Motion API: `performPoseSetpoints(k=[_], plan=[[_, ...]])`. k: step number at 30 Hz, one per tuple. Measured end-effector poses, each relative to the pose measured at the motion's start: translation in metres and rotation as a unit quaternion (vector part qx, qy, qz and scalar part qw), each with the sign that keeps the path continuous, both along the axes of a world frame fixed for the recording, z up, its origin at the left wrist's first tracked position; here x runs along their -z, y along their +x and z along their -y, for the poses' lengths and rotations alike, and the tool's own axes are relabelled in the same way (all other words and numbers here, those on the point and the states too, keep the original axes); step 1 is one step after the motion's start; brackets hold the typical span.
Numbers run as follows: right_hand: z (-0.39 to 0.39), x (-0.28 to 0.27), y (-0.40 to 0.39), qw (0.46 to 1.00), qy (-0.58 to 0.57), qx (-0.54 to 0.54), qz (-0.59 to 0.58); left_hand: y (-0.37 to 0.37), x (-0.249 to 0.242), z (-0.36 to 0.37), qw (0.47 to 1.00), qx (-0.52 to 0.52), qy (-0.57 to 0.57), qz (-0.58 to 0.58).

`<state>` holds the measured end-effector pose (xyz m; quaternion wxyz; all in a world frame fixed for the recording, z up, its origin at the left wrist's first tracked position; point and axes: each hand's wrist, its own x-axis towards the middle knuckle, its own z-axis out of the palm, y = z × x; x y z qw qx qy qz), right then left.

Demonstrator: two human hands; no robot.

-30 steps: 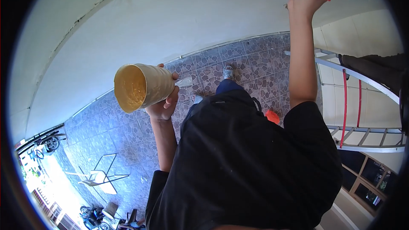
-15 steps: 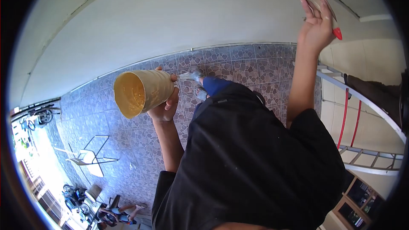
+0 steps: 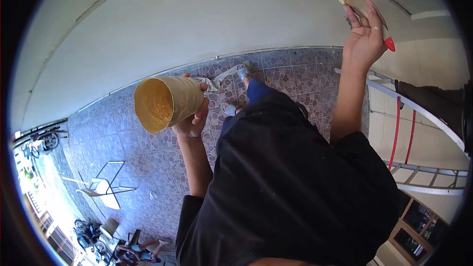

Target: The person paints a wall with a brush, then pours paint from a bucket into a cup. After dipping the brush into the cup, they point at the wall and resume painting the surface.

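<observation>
My left hand [image 3: 193, 120] is wrapped round a cream plastic tub [image 3: 186, 99], whose open mouth faces left and toward me. Yellowish-brown residue coats its inside. At the upper right, my right hand [image 3: 365, 37] grips a wide paintbrush [image 3: 362, 7] by its pale handle with a red end. The brush's cream bristles point up and left, close in this view to the pale wall [image 3: 221, 15], and brown stains mark its metal band. A light cloth [image 3: 217, 83] lies on the floor beyond the tub, beside my forward foot [image 3: 243, 71].
An aluminium ladder [image 3: 428, 113] with red braces stands on the right, dark cloth hanging over it. A folding chair [image 3: 104, 187] is on the patterned tile floor [image 3: 143, 167] to the left. At lower left a person [image 3: 143, 252] sits near parked motorbikes [image 3: 86, 231].
One foot has stepped forward toward the wall, and more of the cloth beside it shows. The brush sits slightly lower and left in view, its bristles now fully visible. Both hands keep their holds.
</observation>
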<state>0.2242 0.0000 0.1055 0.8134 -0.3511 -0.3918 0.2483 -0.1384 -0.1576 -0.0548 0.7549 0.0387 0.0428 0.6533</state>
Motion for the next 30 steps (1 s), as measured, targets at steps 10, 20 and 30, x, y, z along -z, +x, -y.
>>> performPoseSetpoints(k=[10, 20, 30], plan=[[0.020, 0.007, 0.068, 0.996, -0.013, 0.089, -0.017, 0.049, 0.001, -0.061, 0.992, 0.124, 0.031, 0.007], [-0.030, 0.007, 0.134, 0.994, 0.014, 0.104, -0.044, 0.142, -0.004, -0.131, 0.985, 0.174, 0.010, -0.003], [-0.077, -0.011, 0.265, 0.997, 0.071, -0.009, 0.008, 0.274, 0.008, -0.224, 0.966, 0.254, 0.034, 0.038]])
